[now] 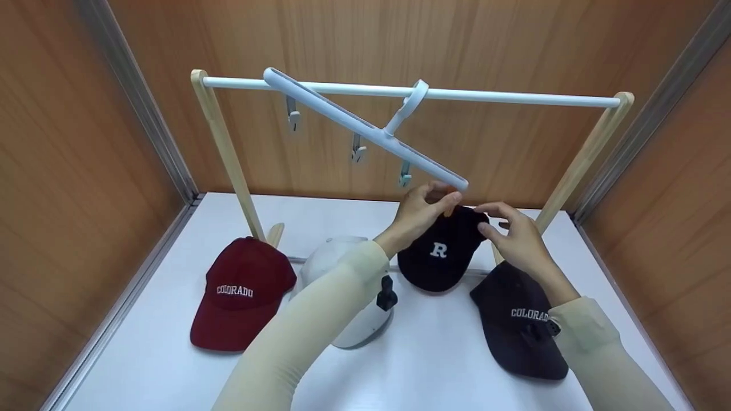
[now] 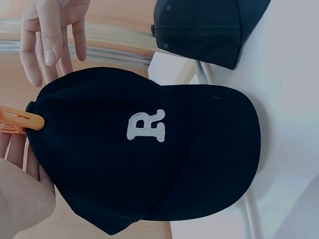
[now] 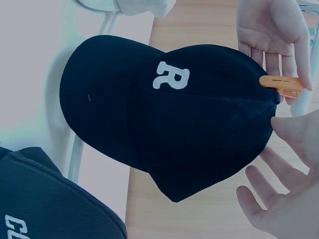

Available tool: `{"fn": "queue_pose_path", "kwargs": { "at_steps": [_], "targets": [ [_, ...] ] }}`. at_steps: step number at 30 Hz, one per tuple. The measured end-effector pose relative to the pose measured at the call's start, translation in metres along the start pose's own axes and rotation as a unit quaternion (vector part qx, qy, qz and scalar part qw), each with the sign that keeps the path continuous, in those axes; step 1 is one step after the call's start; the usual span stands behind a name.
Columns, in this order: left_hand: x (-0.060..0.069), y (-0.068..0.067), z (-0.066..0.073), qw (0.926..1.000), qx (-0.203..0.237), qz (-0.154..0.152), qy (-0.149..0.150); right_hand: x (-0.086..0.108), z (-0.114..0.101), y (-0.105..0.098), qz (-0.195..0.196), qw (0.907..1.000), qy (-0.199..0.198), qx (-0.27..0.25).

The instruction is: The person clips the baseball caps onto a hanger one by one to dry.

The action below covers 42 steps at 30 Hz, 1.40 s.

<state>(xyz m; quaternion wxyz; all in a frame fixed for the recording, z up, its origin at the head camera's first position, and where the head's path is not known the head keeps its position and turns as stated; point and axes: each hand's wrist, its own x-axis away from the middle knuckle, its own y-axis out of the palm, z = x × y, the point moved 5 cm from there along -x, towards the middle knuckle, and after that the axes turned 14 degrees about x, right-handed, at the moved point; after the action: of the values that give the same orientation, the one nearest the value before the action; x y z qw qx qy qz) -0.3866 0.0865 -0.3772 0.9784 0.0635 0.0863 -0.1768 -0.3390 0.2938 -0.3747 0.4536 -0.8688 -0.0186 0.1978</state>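
A black baseball cap [image 1: 438, 251] with a white letter R hangs with its brim downward, in the middle right of the head view. An orange clip [image 3: 279, 85] bites its top edge. My left hand [image 1: 420, 214] pinches this clip, thumb on its outer end. On the cap's other side is my right hand [image 1: 517, 237], fingers loosely spread; its thumb tip is at the cap's edge in the right wrist view. Above, a pale blue hanger [image 1: 365, 130] hooks over a white rail [image 1: 514, 98] and tilts, its right end low beside my left hand.
More clips [image 1: 358, 151] dangle under the hanger. On the white table [image 1: 434, 365] lie a maroon cap [image 1: 245, 285] at left, a white cap [image 1: 337, 257] partly behind my left sleeve, and a dark COLORADO cap [image 1: 514, 308] under my right forearm. Wooden posts [image 1: 228, 154] support the rail.
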Motion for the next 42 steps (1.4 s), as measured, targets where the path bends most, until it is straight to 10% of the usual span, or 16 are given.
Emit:
{"fn": "queue_pose_path", "kwargs": {
  "at_steps": [23, 42],
  "targets": [
    [0.006, -0.018, 0.000, 0.9914, -0.130, -0.006, 0.014, 0.005, 0.005, 0.007, -0.022, 0.9997, 0.014, 0.003],
    [0.017, -0.042, -0.005, 0.9883, -0.148, -0.001, 0.036, 0.014, 0.001, 0.005, 0.002, 0.9997, -0.015, 0.020]
  ]
}}
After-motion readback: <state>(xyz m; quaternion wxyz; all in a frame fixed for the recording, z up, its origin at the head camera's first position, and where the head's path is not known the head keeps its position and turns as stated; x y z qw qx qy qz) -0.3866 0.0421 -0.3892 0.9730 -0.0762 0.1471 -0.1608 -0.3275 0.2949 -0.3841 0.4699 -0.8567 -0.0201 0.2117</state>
